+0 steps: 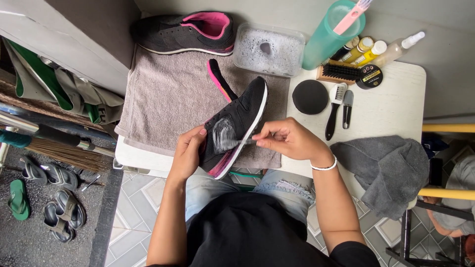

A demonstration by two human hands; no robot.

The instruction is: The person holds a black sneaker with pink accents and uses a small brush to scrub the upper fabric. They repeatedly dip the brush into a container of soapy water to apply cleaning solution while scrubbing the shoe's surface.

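Left hand (187, 151) fingers clamped on black fabric sneaker with pink trim (236, 123), centre of grey towel (168, 94) on white counter (391, 99). Right hand (289, 139) fingers pinched on small brush (232, 143), at 3 o'clock of sneaker, bristles touching its foamy side.

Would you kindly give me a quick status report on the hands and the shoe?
Left hand gripping black pink-lined sneaker, tilted over grey towel. Right hand holding small brush on its soapy side. Nothing obstructing.

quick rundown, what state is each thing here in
black and pink sneaker: tilted on its side, foam on its side
left hand: gripping the sneaker's heel
right hand: fingers pinching a small brush
clear plastic tub: open, soapy water
second black sneaker: upright, untouched
grey cloth: crumpled
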